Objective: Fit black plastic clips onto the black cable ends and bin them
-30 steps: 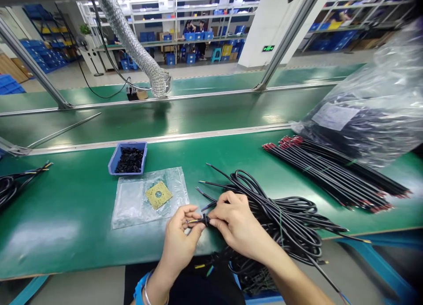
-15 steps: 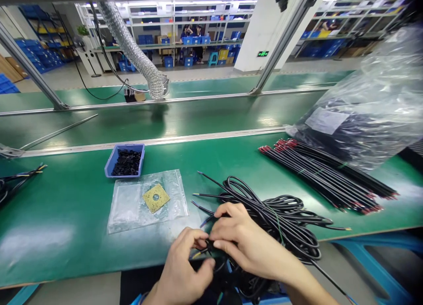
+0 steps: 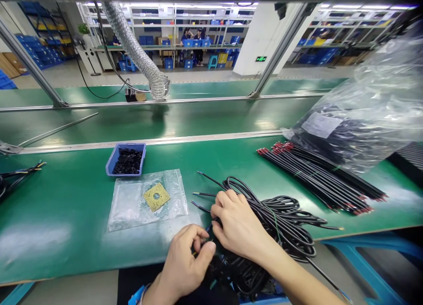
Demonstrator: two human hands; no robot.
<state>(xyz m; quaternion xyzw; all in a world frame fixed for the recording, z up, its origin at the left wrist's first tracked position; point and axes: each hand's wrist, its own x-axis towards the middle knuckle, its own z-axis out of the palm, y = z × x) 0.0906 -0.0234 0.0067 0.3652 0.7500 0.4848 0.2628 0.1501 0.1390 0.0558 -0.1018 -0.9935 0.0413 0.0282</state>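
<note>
Near the table's front edge, my left hand (image 3: 185,262) is curled, with thumb and forefinger closing on a dark cable end; a bit of yellow wire shows between the fingers. Up and to its right, my right hand (image 3: 236,221) lies over a bundle of black cables (image 3: 264,210), its fingertips pinched on one of them and partly hiding it. Stripped cable ends with small coloured wires (image 3: 195,203) stick out left of the right hand. More dark cables (image 3: 246,274) hang below my hands, over the edge, where detail is hard to make out.
A blue bin (image 3: 124,160) holds small black parts. Before it lies a clear zip bag (image 3: 128,208) with a yellow square piece (image 3: 156,197). Red-tipped black cables (image 3: 317,177) and a big plastic bag (image 3: 357,115) occupy the right. A silver duct (image 3: 139,53) hangs beyond.
My right hand has moved up and slightly away from my left, from the shared cable end to the cables lying on the table. The left hand has barely moved.
</note>
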